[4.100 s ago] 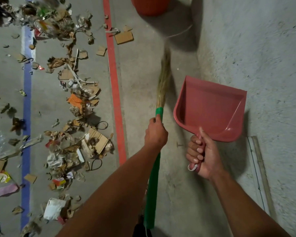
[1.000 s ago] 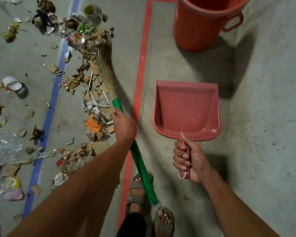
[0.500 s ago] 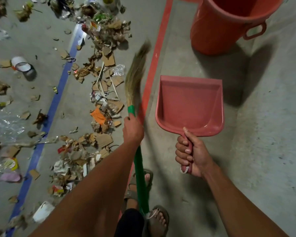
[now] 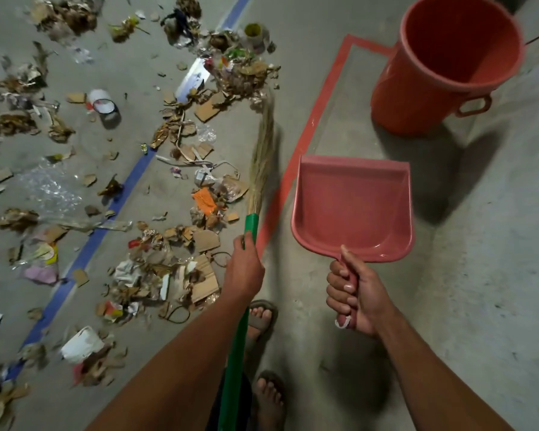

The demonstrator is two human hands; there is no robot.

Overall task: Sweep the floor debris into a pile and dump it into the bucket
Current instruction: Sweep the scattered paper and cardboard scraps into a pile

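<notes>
Gripping the broom (image 4: 263, 144) with the left hand (image 4: 245, 269), fingers wrapped around the green handle just below where the straw bristles start. Bristle tips reaching up toward the center of the frame, touching the edge of the debris (image 4: 181, 169) there. Holding the pink dustpan (image 4: 353, 209) with the right hand (image 4: 357, 293) at center right, fingers curled tight around its handle, thumb lying along the top. Pan hanging empty, mouth facing the upper part of the frame.

Sitting in the upper right: the orange bucket (image 4: 448, 57), upright, open top, nothing visible inside, well apart from the dustpan. Debris spreading all over the left half of the frame, mostly cardboard scraps, crumpled paper, plastic wrap, a white cup and a roll of tape (image 4: 101, 102), loose and scattered rather than in one tight pile. Running diagonally through the mess: a blue floor stripe (image 4: 91, 247). Running between broom and dustpan, then turning toward the bucket: a red floor stripe (image 4: 318, 113). Peeking out at the bottom center, two feet in sandals (image 4: 262, 318) on the concrete floor (image 4: 479, 275).
</notes>
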